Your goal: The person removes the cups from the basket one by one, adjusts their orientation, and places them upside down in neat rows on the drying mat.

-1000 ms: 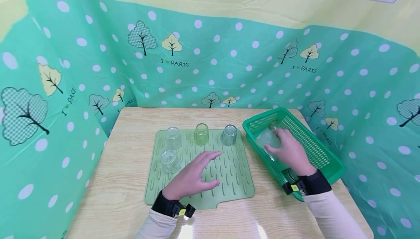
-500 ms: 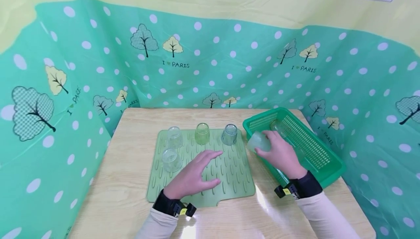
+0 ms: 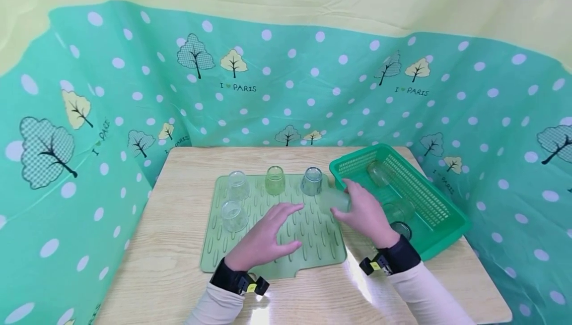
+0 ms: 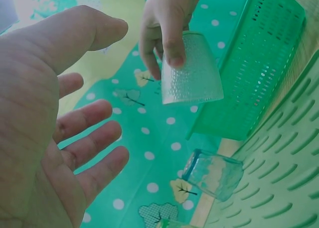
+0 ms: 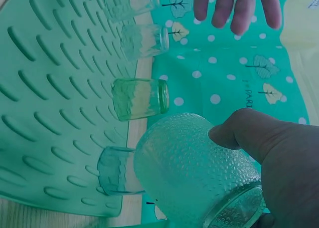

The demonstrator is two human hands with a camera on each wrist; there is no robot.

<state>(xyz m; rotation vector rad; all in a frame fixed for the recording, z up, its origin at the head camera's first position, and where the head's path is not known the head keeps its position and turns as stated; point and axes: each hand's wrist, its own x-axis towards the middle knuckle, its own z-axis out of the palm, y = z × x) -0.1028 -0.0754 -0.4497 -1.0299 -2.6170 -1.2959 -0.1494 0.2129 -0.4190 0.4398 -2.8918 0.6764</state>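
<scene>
My right hand point(image 3: 363, 214) grips a clear, pebbled drinking glass point(image 5: 184, 153) between thumb and fingers, tilted on its side above the right part of the green drying mat point(image 3: 313, 248). The same pebbled glass point(image 4: 192, 73) appears in the left wrist view. Over the front of the mat hovers my left hand point(image 3: 265, 240), fingers spread apart from the thumb and nothing held. Along the mat's back edge stand a clear glass point(image 3: 238, 186), a green glass point(image 3: 274, 181) and a blue glass point(image 3: 311, 182). Another clear glass point(image 3: 234, 217) stands at the left.
A green perforated basket point(image 3: 422, 191) stands at the right of the wooden table point(image 3: 165, 226). Inside it lie a yellowish glass point(image 3: 380, 173), a clear glass point(image 3: 399, 210) and a dark-rimmed glass point(image 3: 401, 229). Polka-dot cloth point(image 3: 308, 87) hangs behind.
My right hand has lifted the pebbled glass out of the basket and carried it left over the mat's right edge. The left hand has barely moved.
</scene>
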